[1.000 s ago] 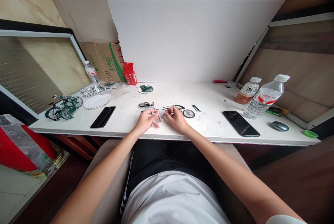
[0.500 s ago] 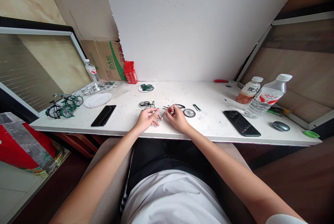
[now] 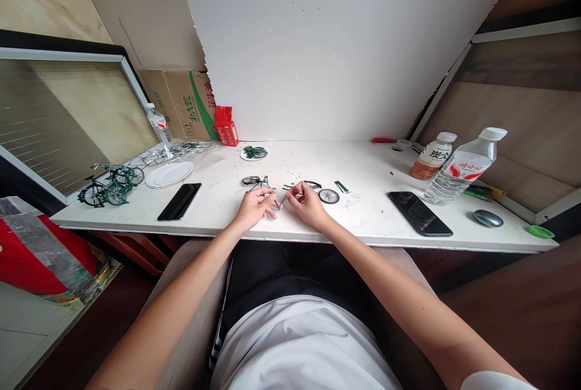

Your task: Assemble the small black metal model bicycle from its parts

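Note:
My left hand (image 3: 255,208) and my right hand (image 3: 311,206) come close together just above the front of the white table. Between their pinched fingertips shows a thin dark model-bicycle part (image 3: 280,203), small and bent, with a reddish tint; its exact kind is too small to tell. Behind my left hand lies a black model-bicycle piece with a wheel (image 3: 251,180). A loose spoked wheel (image 3: 329,196) rests right of my right hand. Slim black curved pieces (image 3: 313,184) lie partly hidden behind that hand. Two short green strips (image 3: 341,186) are farther right.
Assembled green and black model bicycles (image 3: 113,184) stand at the left, near white plates (image 3: 169,175) and a phone (image 3: 180,201). Green parts fill a small plate (image 3: 254,152) at the back. A second phone (image 3: 420,214), bottles (image 3: 467,166) and a mouse (image 3: 488,218) occupy the right.
Both hands keep nearly the same pose around the thin part. The whole view has shifted very slightly; nothing on the table has visibly moved.

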Action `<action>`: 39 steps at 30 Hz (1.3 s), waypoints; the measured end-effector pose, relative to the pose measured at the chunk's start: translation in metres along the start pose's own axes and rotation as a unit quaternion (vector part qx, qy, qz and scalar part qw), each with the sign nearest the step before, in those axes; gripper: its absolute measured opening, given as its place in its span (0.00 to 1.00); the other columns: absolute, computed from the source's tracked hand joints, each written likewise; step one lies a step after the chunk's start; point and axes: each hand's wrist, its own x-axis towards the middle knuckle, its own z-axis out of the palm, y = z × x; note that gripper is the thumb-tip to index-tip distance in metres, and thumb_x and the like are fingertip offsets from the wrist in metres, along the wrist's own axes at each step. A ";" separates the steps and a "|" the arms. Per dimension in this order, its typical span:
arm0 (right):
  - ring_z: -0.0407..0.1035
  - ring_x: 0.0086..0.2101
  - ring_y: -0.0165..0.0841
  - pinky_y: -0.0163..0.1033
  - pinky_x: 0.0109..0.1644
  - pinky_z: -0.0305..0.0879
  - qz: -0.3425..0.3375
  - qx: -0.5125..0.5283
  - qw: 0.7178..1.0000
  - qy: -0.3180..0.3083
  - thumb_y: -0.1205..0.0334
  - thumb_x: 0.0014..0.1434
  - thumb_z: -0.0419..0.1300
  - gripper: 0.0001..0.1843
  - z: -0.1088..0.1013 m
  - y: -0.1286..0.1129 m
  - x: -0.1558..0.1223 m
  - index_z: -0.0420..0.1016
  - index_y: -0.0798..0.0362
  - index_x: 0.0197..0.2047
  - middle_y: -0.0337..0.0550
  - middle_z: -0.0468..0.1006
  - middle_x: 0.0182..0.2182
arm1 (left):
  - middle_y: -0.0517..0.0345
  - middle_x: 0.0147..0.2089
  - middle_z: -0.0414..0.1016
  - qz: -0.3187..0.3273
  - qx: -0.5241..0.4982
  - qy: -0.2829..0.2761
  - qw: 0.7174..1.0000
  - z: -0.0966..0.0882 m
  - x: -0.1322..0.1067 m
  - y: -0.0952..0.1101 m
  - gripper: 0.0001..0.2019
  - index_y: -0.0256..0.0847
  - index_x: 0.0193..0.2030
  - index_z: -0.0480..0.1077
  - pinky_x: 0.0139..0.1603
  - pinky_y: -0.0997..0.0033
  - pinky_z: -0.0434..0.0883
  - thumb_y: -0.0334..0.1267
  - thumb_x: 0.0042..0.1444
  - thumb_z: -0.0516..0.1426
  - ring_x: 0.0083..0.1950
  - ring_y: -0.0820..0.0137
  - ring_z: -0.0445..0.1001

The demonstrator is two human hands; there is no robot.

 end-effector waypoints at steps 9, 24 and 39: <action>0.71 0.37 0.37 0.45 0.44 0.68 0.022 0.000 1.000 0.000 0.48 0.65 0.62 0.16 0.000 0.006 0.001 0.59 0.46 0.36 0.41 0.77 0.38 | 0.46 0.37 0.85 0.002 -0.002 -0.006 1.000 0.000 0.000 0.001 0.27 0.35 0.52 0.74 0.26 0.71 0.66 0.58 0.60 0.66 0.25 0.66 0.82; 0.73 0.40 0.39 0.46 0.46 0.69 0.037 0.044 0.998 -0.013 0.46 0.64 0.63 0.20 -0.003 -0.004 0.001 0.56 0.46 0.35 0.41 0.77 0.37 | 0.47 0.36 0.84 -0.006 -0.009 0.007 1.000 0.001 0.001 -0.001 0.28 0.33 0.53 0.74 0.24 0.72 0.65 0.57 0.59 0.67 0.24 0.65 0.82; 0.74 0.39 0.39 0.46 0.45 0.69 0.033 0.040 0.999 -0.016 0.48 0.65 0.63 0.19 -0.002 -0.002 0.001 0.55 0.46 0.35 0.40 0.78 0.37 | 0.47 0.36 0.84 -0.008 -0.009 0.005 1.000 0.002 -0.001 0.003 0.27 0.33 0.54 0.74 0.25 0.72 0.69 0.56 0.60 0.67 0.24 0.65 0.82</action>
